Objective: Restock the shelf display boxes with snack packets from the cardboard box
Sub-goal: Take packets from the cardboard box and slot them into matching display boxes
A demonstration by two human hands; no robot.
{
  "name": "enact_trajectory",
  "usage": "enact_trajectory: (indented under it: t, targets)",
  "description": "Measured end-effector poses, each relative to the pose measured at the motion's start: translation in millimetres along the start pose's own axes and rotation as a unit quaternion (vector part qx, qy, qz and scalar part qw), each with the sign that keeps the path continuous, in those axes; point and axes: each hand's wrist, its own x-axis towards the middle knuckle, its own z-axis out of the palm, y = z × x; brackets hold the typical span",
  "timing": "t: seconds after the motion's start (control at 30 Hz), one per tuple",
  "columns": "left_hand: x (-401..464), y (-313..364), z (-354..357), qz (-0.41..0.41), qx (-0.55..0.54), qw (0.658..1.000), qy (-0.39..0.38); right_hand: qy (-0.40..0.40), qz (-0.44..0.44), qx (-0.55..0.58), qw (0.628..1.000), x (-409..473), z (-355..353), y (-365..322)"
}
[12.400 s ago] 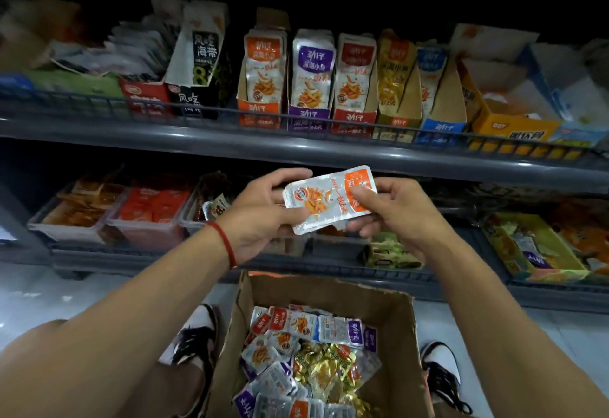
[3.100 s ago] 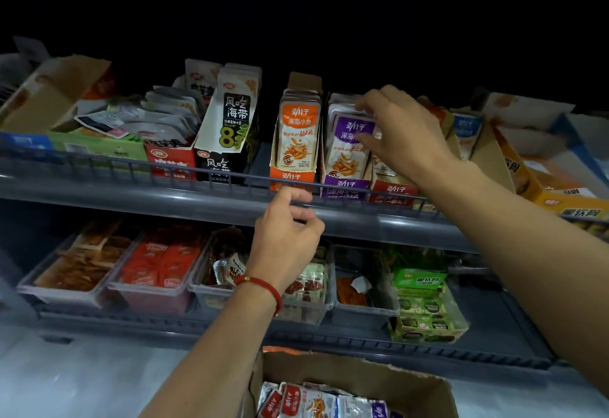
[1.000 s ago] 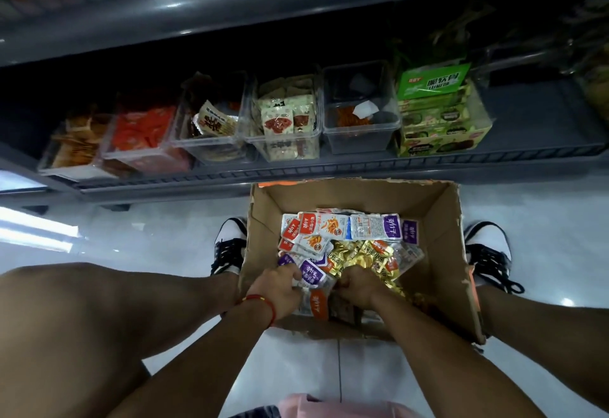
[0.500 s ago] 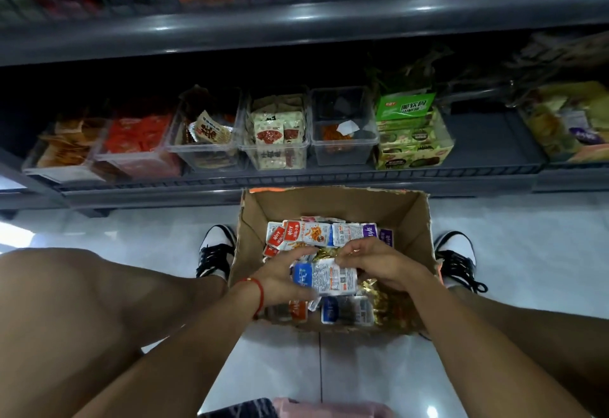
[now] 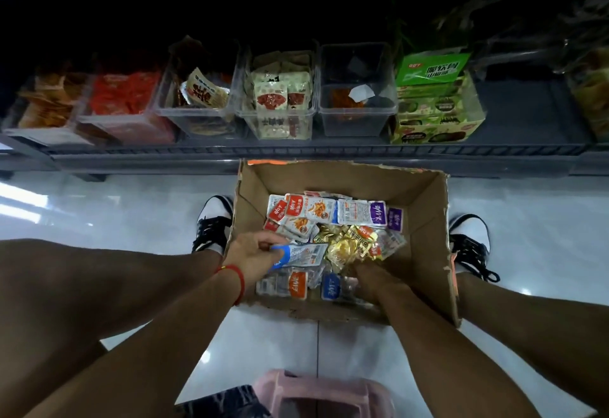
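Note:
An open cardboard box (image 5: 428,220) stands on the floor between my feet, holding several snack packets: orange (image 5: 313,208), purple (image 5: 362,212) and gold (image 5: 349,246) ones. My left hand (image 5: 253,254), with a red string on the wrist, pinches a blue-ended packet (image 5: 298,254) just above the pile. My right hand (image 5: 372,281) is dug into the packets at the box's near right; its fingers are buried, so their grasp is hidden.
The lower shelf rail (image 5: 296,150) runs just beyond the box. On it stand clear tubs (image 5: 357,121) of snacks and a green display box (image 5: 435,111). My shoes (image 5: 212,220) flank the box on the glossy floor. A pink stool (image 5: 323,394) is under me.
The view tipped back down toward the box. The blue packet that both hands held is now in my left hand alone, and my right hand has gone down into the pile.

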Motion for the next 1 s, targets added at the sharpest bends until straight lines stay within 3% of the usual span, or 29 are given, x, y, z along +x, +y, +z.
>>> enact_trajectory:
  t: [0.13, 0.27, 0.37, 0.47, 0.63, 0.73, 0.8, 0.9, 1.0]
  targets:
    - [1, 3, 1, -0.023, -0.024, 0.999, -0.031, -0.049, -0.010, -0.007, 0.999, 4, -7, -3]
    - [0, 15, 6, -0.045, -0.016, 0.994, -0.096, -0.026, -0.014, 0.198, 0.980, -9, -42, -14]
    - [-2, 29, 13, -0.011, -0.025, 0.995, -0.099, -0.032, -0.051, 0.347, 0.936, -34, -84, -30]
    - [-2, 45, 14, 0.016, -0.058, 0.998, -0.029, -0.062, -0.061, 0.456, 0.886, -60, -107, -48]
    - [-14, 78, 13, 0.104, -0.119, 0.987, 0.022, -0.100, -0.076, 0.638, 0.760, -104, -122, -75]
    - [-24, 92, 14, 0.133, -0.164, 0.977, 0.019, -0.053, -0.110, 0.610, 0.783, -129, -127, -87]
    - [-30, 100, 13, 0.094, -0.258, 0.962, 0.011, 0.017, -0.107, 0.562, 0.820, -141, -134, -91]
    - [-40, 118, 11, -0.037, -0.422, 0.903, -0.073, 0.183, -0.096, 0.372, 0.905, -151, -144, -97]
    - [-52, 134, 8, -0.035, -0.421, 0.892, -0.163, 0.297, -0.126, 0.209, 0.923, -149, -143, -102]
